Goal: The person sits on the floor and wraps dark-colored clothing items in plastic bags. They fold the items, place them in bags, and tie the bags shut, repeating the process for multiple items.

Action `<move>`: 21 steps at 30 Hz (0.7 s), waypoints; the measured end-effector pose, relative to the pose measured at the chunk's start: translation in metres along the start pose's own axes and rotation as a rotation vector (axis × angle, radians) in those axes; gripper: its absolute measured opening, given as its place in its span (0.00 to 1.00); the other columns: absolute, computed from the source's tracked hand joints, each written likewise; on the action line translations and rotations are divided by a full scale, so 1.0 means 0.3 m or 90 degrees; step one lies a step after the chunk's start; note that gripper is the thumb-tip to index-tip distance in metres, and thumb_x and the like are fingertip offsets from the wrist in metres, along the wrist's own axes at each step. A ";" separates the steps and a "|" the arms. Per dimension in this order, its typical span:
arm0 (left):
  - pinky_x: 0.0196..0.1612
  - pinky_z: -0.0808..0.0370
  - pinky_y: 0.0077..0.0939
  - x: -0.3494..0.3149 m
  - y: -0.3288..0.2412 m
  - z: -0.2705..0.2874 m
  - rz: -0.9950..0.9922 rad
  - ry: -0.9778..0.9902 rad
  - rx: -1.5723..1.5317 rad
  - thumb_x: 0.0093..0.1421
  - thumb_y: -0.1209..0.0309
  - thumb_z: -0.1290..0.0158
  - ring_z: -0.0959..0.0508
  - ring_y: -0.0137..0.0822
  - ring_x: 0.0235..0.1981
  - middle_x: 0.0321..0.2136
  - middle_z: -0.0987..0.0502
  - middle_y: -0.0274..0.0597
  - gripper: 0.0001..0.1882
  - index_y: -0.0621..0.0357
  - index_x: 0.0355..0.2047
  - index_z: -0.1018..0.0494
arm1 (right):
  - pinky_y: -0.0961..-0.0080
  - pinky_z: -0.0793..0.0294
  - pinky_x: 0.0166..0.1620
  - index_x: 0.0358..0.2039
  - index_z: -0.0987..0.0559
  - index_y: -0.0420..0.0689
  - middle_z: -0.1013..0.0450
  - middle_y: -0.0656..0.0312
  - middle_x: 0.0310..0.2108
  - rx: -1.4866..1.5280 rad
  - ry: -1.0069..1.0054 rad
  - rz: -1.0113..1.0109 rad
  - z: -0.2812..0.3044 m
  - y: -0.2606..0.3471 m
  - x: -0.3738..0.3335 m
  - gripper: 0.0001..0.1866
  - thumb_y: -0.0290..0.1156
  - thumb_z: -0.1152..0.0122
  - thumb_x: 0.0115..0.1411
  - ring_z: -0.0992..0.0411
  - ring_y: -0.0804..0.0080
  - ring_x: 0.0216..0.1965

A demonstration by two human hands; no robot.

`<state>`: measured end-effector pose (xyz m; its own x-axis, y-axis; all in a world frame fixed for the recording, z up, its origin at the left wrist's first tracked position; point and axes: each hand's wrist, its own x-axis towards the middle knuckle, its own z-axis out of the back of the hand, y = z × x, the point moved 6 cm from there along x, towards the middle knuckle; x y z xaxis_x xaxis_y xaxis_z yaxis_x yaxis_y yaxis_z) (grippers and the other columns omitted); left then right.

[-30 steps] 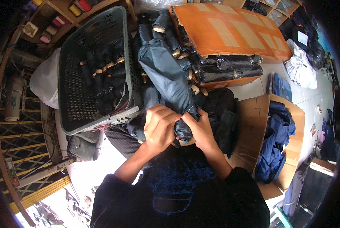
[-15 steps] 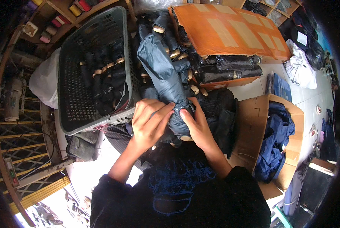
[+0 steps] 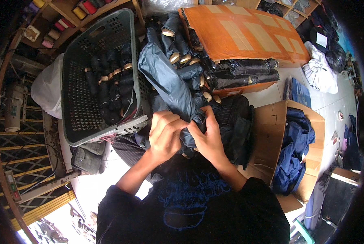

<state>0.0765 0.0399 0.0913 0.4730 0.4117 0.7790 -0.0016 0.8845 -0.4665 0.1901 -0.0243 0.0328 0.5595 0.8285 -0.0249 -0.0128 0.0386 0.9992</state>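
Observation:
A grey-blue folded umbrella (image 3: pixel 164 79) lies slanted in front of me, its loose cloth spreading toward the far left. My left hand (image 3: pixel 165 132) is closed, with thumb and fingers pinching the cloth near the umbrella's close end. My right hand (image 3: pixel 208 138) grips the same end from the other side, thumb bent toward the left fingertips. What sits between the fingertips is too small to make out. Beyond the hands, several rolled dark umbrellas (image 3: pixel 184 49) with pale wooden ends lie in a pile.
At the left stands a dark perforated plastic basket (image 3: pixel 100 136) holding more rolled umbrellas (image 3: pixel 113 87). An orange taped carton (image 3: pixel 247 32) with black plastic-wrapped packs is at the far right. Nearer on the right, an open cardboard box (image 3: pixel 267 138) holds navy cloth (image 3: pixel 294 150). Thread spools (image 3: pixel 84 10) fill a shelf.
The umbrella's far end has swung a little left. Both hands have shifted slightly toward me, and the left fingers have curled in more tightly.

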 end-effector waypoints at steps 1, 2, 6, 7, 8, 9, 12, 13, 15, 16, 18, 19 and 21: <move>0.36 0.30 0.34 -0.016 0.003 -0.009 -0.008 -0.001 0.007 0.44 0.87 0.43 0.28 0.44 0.29 0.26 0.27 0.43 0.11 0.63 0.28 0.26 | 0.72 0.28 0.37 0.43 0.33 0.38 0.26 0.54 0.30 -0.022 -0.011 0.006 -0.001 -0.002 -0.004 0.17 0.29 0.40 0.57 0.26 0.70 0.33; 0.36 0.30 0.34 -0.022 0.009 -0.014 -0.001 0.015 -0.003 0.44 0.86 0.43 0.28 0.44 0.30 0.27 0.27 0.44 0.10 0.63 0.28 0.26 | 0.72 0.28 0.37 0.43 0.33 0.38 0.26 0.54 0.30 -0.044 -0.021 0.013 0.000 -0.002 -0.007 0.17 0.29 0.40 0.56 0.26 0.69 0.33; 0.37 0.30 0.33 -0.011 0.046 0.000 0.098 0.055 -0.089 0.46 0.82 0.42 0.28 0.43 0.31 0.27 0.26 0.43 0.07 0.63 0.27 0.25 | 0.69 0.29 0.39 0.46 0.35 0.38 0.26 0.52 0.33 -0.025 0.030 0.047 0.012 0.022 -0.007 0.19 0.33 0.43 0.58 0.26 0.66 0.35; 0.37 0.30 0.32 -0.013 0.062 0.012 0.128 0.047 -0.125 0.47 0.82 0.42 0.28 0.43 0.31 0.26 0.26 0.42 0.06 0.63 0.27 0.25 | 0.68 0.29 0.40 0.47 0.35 0.38 0.27 0.51 0.34 -0.015 0.047 0.063 0.017 0.032 -0.006 0.20 0.35 0.43 0.59 0.27 0.66 0.36; 0.37 0.30 0.32 -0.016 0.076 0.019 0.158 0.038 -0.160 0.47 0.81 0.42 0.28 0.43 0.31 0.26 0.26 0.42 0.05 0.63 0.27 0.26 | 0.68 0.29 0.41 0.48 0.36 0.38 0.27 0.51 0.35 -0.004 0.065 0.079 0.018 0.040 -0.005 0.21 0.37 0.44 0.60 0.27 0.65 0.37; 0.37 0.30 0.31 -0.016 0.079 0.023 0.159 0.001 -0.155 0.46 0.82 0.40 0.27 0.42 0.30 0.25 0.25 0.41 0.07 0.62 0.26 0.26 | 0.67 0.31 0.43 0.49 0.36 0.38 0.28 0.50 0.37 0.012 0.072 0.067 0.017 0.017 -0.001 0.21 0.39 0.48 0.62 0.28 0.64 0.38; 0.35 0.29 0.31 0.013 0.031 0.024 0.100 -0.013 -0.059 0.44 0.83 0.39 0.26 0.42 0.30 0.25 0.25 0.41 0.09 0.62 0.27 0.26 | 0.69 0.32 0.45 0.49 0.36 0.39 0.28 0.50 0.37 0.109 0.049 -0.034 0.015 -0.024 0.008 0.19 0.39 0.51 0.65 0.29 0.65 0.40; 0.34 0.28 0.31 0.018 0.023 0.024 0.077 0.008 -0.034 0.42 0.83 0.37 0.26 0.41 0.29 0.27 0.24 0.41 0.12 0.63 0.29 0.24 | 0.70 0.33 0.46 0.50 0.36 0.39 0.29 0.53 0.39 0.130 0.050 -0.034 0.015 -0.031 0.010 0.18 0.37 0.51 0.65 0.30 0.68 0.41; 0.35 0.28 0.31 0.026 0.012 0.024 0.062 0.037 -0.012 0.43 0.83 0.37 0.26 0.41 0.30 0.27 0.25 0.43 0.13 0.65 0.32 0.24 | 0.71 0.33 0.47 0.49 0.35 0.39 0.30 0.55 0.40 0.130 0.056 -0.024 0.002 -0.028 0.004 0.17 0.37 0.50 0.65 0.31 0.70 0.42; 0.35 0.28 0.31 0.029 0.008 0.023 0.054 0.053 -0.002 0.44 0.82 0.37 0.26 0.42 0.30 0.28 0.25 0.44 0.14 0.65 0.33 0.24 | 0.72 0.33 0.47 0.49 0.35 0.39 0.31 0.55 0.41 0.130 0.057 -0.019 -0.005 -0.026 0.001 0.17 0.36 0.49 0.65 0.32 0.71 0.42; 0.34 0.28 0.31 0.037 0.005 0.029 0.044 0.050 0.036 0.42 0.83 0.37 0.26 0.41 0.30 0.29 0.25 0.42 0.14 0.65 0.33 0.23 | 0.73 0.33 0.47 0.48 0.35 0.39 0.31 0.57 0.41 0.139 0.047 -0.033 -0.010 -0.029 -0.001 0.18 0.34 0.45 0.62 0.32 0.73 0.42; 0.33 0.27 0.31 0.040 0.004 0.030 0.039 0.049 0.054 0.42 0.83 0.37 0.26 0.40 0.29 0.29 0.26 0.41 0.14 0.64 0.32 0.22 | 0.74 0.33 0.47 0.48 0.36 0.39 0.31 0.58 0.41 0.143 0.041 -0.039 -0.010 -0.031 -0.002 0.19 0.32 0.43 0.61 0.33 0.74 0.42; 0.33 0.27 0.31 0.043 0.004 0.027 0.014 0.043 0.066 0.41 0.83 0.37 0.26 0.40 0.30 0.29 0.26 0.41 0.14 0.64 0.32 0.22 | 0.74 0.32 0.46 0.48 0.36 0.39 0.31 0.58 0.41 0.088 0.024 0.034 -0.005 -0.012 -0.001 0.21 0.30 0.39 0.58 0.33 0.75 0.41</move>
<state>0.0756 0.0479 0.1041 0.5307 0.4182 0.7372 -0.1020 0.8950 -0.4343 0.1887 -0.0236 0.0293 0.5293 0.8479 0.0299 0.0734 -0.0809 0.9940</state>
